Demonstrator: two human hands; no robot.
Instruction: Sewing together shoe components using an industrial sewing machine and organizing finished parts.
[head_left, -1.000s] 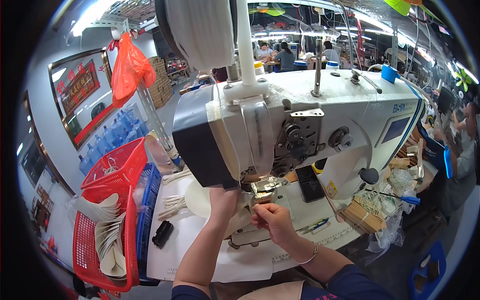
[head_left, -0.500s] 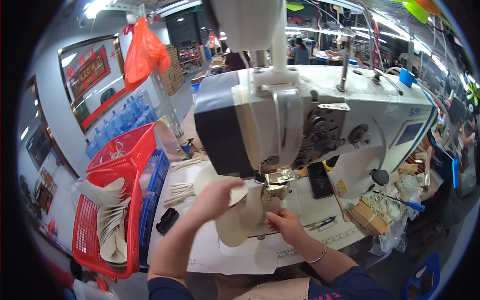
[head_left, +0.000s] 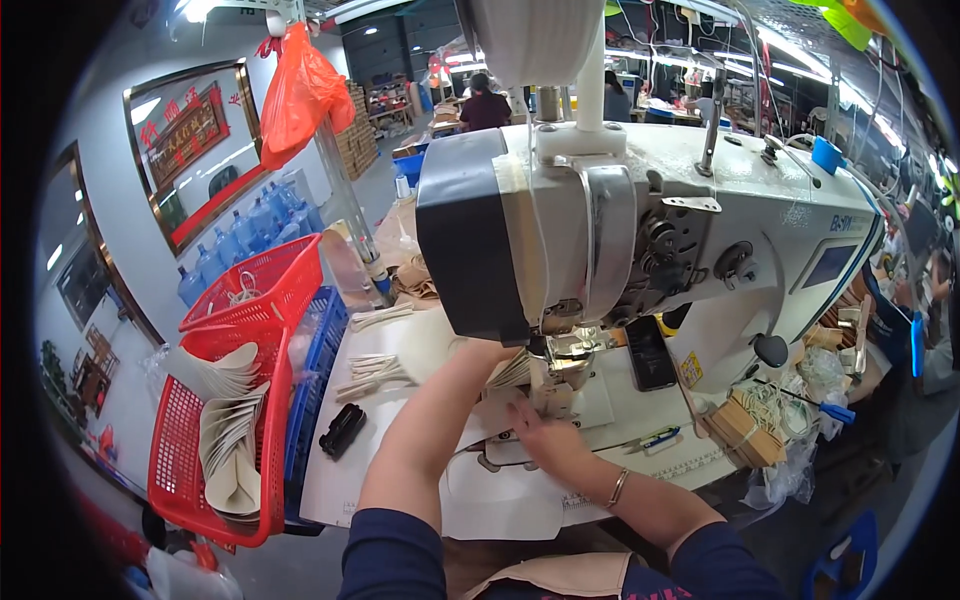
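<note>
In front of me is a white and dark grey sewing machine (head_left: 475, 235), with its metal presser foot (head_left: 575, 345) low over the bed. My left hand (head_left: 488, 354) reaches up behind the machine's head, and its fingers are hidden there. Just beside it, some beige strips (head_left: 512, 372) show below the head. My right hand (head_left: 548, 438) is left of and below the needle area, slightly blurred, its fingertips closed on the edge of a flat beige piece (head_left: 490, 418). A bundle of beige strips (head_left: 372, 375) lies left of my left forearm.
Red baskets (head_left: 222, 340) with curved beige pieces stand at the left, next to a blue crate (head_left: 312, 390). A black clip-like object (head_left: 343, 431), a phone (head_left: 651, 355) and a pen-like tool (head_left: 652, 438) lie on the table. Tied tan pieces (head_left: 745, 430) lie at the right.
My left hand has moved right and away from me, behind the machine's head. My right hand has shifted slightly left. The large rounded beige piece has moved from in front of the machine.
</note>
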